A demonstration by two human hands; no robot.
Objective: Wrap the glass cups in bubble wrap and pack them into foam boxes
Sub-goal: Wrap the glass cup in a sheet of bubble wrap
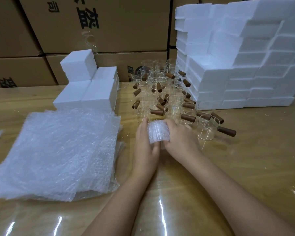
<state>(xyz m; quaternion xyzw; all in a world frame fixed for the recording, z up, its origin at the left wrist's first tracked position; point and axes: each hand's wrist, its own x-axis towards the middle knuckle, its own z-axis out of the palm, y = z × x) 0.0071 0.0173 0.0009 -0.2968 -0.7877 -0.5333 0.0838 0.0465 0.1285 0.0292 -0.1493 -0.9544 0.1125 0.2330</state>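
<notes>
The left hand's fingers (144, 124) lie close together along the left side of a bubble-wrapped cup (157, 133), and its thumb hooks under the near end. The right hand's fingers are curled over the bundle's right side, though their tips are hidden behind the wrap. So the left hand (146, 145) and right hand (180, 137) grip the bundle between them, just above the wooden table (237, 167), which lies under a glossy clear sheet. A little clear glass shows at the bundle's near end; the rest is covered by bubbles.

Just beyond the hands stands a crowded group of glass cups with brown wooden handles (169, 97), unwrapped, with handles pointing in many directions. To the left, a thick pile of bubble wrap sheets (58, 147) lies flat on the table. Behind that pile is a small stack of white foam boxes (90, 86). A much larger stepped stack of foam boxes (245, 62) rises on the right, touching the far cups. Printed cardboard cartons (117, 23) form a wall behind everything.
</notes>
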